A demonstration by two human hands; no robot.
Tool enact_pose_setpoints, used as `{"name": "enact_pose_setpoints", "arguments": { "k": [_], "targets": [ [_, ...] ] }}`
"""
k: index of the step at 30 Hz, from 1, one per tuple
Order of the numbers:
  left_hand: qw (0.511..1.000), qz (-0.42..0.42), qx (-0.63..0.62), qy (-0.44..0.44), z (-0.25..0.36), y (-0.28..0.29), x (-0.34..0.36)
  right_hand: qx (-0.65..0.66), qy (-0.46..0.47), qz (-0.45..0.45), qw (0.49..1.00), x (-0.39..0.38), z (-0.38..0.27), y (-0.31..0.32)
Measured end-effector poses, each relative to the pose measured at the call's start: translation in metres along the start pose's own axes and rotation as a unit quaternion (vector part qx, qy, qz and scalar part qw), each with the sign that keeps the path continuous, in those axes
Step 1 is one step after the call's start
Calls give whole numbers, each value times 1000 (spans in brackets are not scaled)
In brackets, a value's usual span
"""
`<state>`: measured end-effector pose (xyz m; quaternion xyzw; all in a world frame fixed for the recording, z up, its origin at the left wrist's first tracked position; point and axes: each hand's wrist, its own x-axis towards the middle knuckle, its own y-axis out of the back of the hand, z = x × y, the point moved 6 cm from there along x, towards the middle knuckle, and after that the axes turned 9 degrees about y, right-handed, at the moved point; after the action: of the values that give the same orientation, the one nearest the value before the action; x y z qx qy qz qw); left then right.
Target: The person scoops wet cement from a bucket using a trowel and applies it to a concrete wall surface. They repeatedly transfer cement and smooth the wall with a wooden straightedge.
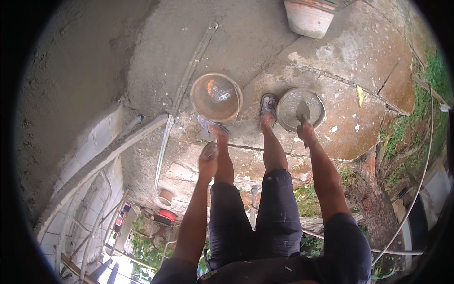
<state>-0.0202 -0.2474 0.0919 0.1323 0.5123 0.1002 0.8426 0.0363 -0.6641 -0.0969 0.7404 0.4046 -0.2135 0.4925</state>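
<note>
My right hand point(306, 131) grips the handle of a pointed trowel point(302, 110). Its blade lies over a bucket point(282, 120) holding grey wet mix, just right of my right foot. My left hand point(208, 158) hangs in front of my left shin; it is blurred, and its fingers cannot be made out clearly. Ahead of my left foot stands a second bucket point(195, 105), with shiny liquid at its bottom.
At the top right stands a pale, stained tub point(309, 20). A long narrow strip point(182, 92) crosses the ground on the left, near a beam point(111, 154) and white blocks. Cracked slabs point(364, 132) lie to the right, beside a tree trunk point(376, 208) and a hanging cable point(423, 173).
</note>
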Motion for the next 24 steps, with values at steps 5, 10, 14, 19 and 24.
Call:
{"name": "enact_pose_setpoints", "arguments": {
  "k": [5,10,14,19,24],
  "targets": [
    [996,-53,-55,35,-29,-188,67,1,-150,64,987,-86,-3,62],
    [991,-106,-61,60,19,-204,44,423,-396,160,799,-109,99,15],
    [990,74,-78,96,-29,-124,76,759,-259,270,533,-49,124,-69],
    [875,20,-357,326,-148,-79,132,577,-413,324,626,-74,100,-61],
    [859,-7,-394,327,-118,-98,136,710,-264,323,568,-58,-17,30]
  ]
}}
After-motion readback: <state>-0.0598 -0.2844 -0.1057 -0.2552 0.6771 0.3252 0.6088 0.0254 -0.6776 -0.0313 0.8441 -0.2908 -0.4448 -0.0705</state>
